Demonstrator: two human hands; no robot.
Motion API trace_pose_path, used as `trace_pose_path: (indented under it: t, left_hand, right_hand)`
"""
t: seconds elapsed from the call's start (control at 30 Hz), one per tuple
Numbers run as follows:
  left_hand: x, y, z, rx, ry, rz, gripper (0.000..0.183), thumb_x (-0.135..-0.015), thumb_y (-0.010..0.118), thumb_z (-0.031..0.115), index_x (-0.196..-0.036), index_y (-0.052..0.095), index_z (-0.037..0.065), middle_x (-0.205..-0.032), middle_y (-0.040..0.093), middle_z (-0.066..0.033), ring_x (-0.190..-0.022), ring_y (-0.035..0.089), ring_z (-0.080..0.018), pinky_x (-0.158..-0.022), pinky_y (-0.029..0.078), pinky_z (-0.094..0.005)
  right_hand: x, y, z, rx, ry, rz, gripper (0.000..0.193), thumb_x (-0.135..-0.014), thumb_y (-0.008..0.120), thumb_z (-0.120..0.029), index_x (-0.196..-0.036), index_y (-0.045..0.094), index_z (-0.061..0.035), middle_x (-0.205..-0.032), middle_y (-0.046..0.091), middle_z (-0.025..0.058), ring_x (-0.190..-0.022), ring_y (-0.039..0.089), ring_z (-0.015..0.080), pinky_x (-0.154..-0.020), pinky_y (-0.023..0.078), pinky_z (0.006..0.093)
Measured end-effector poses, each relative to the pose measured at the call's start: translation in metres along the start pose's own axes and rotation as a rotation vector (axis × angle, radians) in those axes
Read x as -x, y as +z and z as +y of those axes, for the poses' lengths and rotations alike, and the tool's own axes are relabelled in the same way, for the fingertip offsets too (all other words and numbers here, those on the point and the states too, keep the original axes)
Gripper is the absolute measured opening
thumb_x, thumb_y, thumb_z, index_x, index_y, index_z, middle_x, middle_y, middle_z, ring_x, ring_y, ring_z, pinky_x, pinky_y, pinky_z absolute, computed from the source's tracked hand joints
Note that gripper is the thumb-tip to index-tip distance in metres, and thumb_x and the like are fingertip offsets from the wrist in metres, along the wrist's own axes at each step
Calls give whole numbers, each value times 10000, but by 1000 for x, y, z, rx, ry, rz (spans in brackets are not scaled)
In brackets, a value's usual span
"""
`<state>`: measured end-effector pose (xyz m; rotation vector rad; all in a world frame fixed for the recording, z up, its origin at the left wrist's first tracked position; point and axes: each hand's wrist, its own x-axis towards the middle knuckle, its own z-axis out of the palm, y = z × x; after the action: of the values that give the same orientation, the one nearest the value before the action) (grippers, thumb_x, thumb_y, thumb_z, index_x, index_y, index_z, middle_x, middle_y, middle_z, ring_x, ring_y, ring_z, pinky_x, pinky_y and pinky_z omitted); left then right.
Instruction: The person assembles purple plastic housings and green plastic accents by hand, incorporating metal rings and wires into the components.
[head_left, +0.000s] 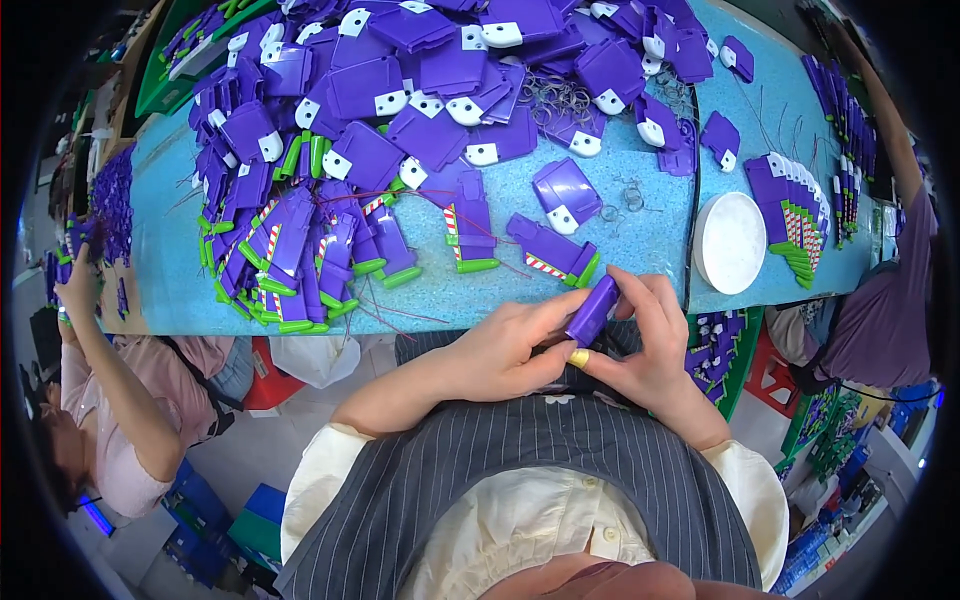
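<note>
Between both hands, just off the table's near edge, I hold a purple plastic part (594, 312). My left hand (505, 350) pinches it from the left, fingers and thumb closed on its lower end. My right hand (645, 345) grips its other side, with a yellow cover (579, 357) on one digit. Just beyond lies a purple wing-shaped piece (552, 250) with a green end and red-and-white stripes. A similar striped piece (470, 225) is left of it. Further back rests a purple panel with a white corner (566, 193).
A large heap of purple white-cornered panels (430, 70) covers the far table. Green-ended pieces (290, 260) pile at left with thin red wires. Metal springs (560, 100) lie among the panels. A white round bowl (730, 243) stands right, beside a fanned row (790, 210). Co-workers sit both sides.
</note>
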<state>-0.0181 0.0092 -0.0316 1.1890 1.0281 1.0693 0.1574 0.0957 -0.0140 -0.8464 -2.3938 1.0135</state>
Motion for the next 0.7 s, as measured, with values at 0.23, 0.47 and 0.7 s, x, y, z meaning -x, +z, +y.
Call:
trace_pose_path:
  t: [0.23, 0.47, 0.7]
  left_hand:
    - [-1, 5, -2, -190, 99, -4, 452, -814, 541, 12, -1248, 421, -36, -903, 627, -199, -778, 650, -298, -655, 499, -389]
    - [-5, 10, -11, 210, -216, 395, 200, -890, 447, -14, -1088, 472, -32, -960, 622, -121, -823, 658, -200, -667, 545, -261]
    - [13, -31, -9, 373, -177, 700, 300, -974, 377, 206, -1141, 460, -29, -1034, 611, -205, -940, 628, -293, -823, 500, -359]
  right_hand:
    - [13, -1, 6, -74, 44, -18, 696, -547, 838, -179, -1133, 531, 38, -887, 531, 112, -733, 541, 203, -618, 472, 296]
    - [8, -7, 11, 96, 60, 181, 695, -601, 800, -105, -1199, 481, 50, -1022, 520, 162, -839, 566, 263, -719, 486, 348]
    - [-19, 4, 9, 238, -129, -56, 656, -614, 768, -122, -1195, 502, 26, -1074, 534, 170, -938, 563, 304, -791, 471, 374]
